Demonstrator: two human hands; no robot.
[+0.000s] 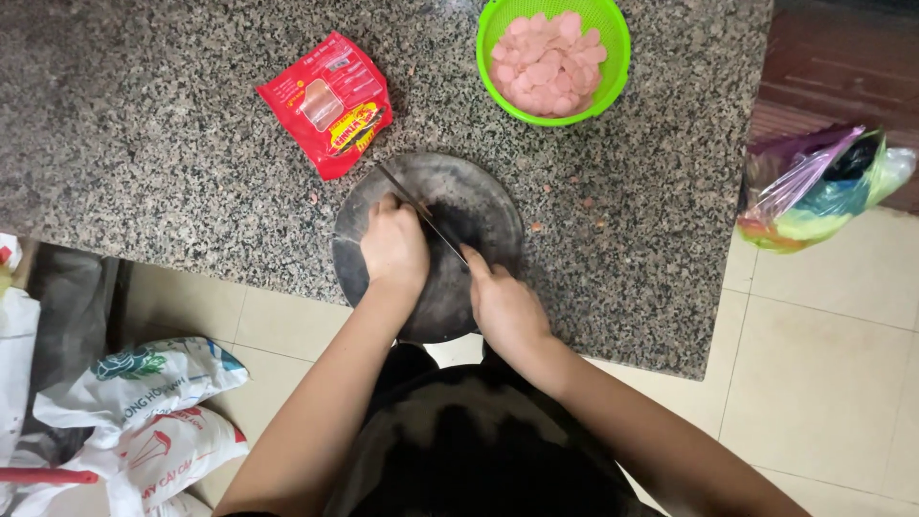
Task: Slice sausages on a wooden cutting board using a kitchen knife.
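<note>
Speckled grey granite counter (172, 124), its near edge running above a pale tiled floor (833, 383). Person stands at the edge, both bare forearms reaching onto the stone.

Round dark chopping board (479, 206) sits at the counter's near edge, slightly overhanging it. Both hands work on top of it.

Left hand (392, 247): curled, fingers bunched together and pressed down on the left half of the board. Whatever it steadies is hidden beneath the fingers; cannot tell what it is.

Right hand (503, 304): closed around the handle of a knife (421, 213), forefinger stretched along the top. Thin blade slants up and to the left across the board, passing just beside the left hand's fingertips, tip near the board's far rim.

Behind the board, to the left: red plastic food packet (330, 103) lying flat on the granite, near the board but apart from it. Behind and to the right: bright green plastic colander basket (613, 72), filled with pink round slices (546, 62) of sausage-like food. A few small pink crumbs scattered on the stone near the board.

Floor, right side: bunched clear plastic bag (823, 187) with green and dark contents, just off the counter's corner. Floor, lower left: white printed plastic bags (144, 412) in a heap.
</note>
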